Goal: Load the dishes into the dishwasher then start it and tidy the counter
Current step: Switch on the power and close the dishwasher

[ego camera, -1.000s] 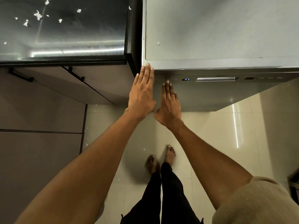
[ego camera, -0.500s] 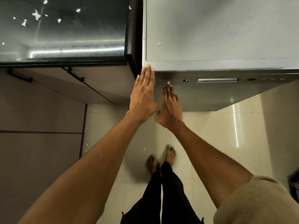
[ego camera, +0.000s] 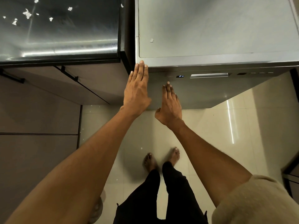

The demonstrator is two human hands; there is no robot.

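Observation:
The grey dishwasher (ego camera: 210, 29) stands shut to the right of the counter, seen from above. Its front control strip carries a small lit display (ego camera: 180, 76) reading P4 and a recessed silver handle (ego camera: 209, 75). My left hand (ego camera: 137, 91) lies flat with straight fingers against the dishwasher's top left front corner, fingertips at the top edge. My right hand (ego camera: 170, 104) is flat with straight fingers just below the control strip, fingertips a little under and left of the display. Neither hand holds anything.
The dark glossy counter (ego camera: 61, 29) at the left bears several white scraps (ego camera: 27, 13). Brown cabinet fronts with black handles (ego camera: 69, 74) sit below it. Pale tiled floor (ego camera: 242, 126) lies beneath, with my bare feet (ego camera: 161, 159) standing close to the dishwasher.
My right hand has slipped down and slightly right, its fingertips leaving the control strip. The display's reading has changed and now shows P4. The left hand has stayed at the corner.

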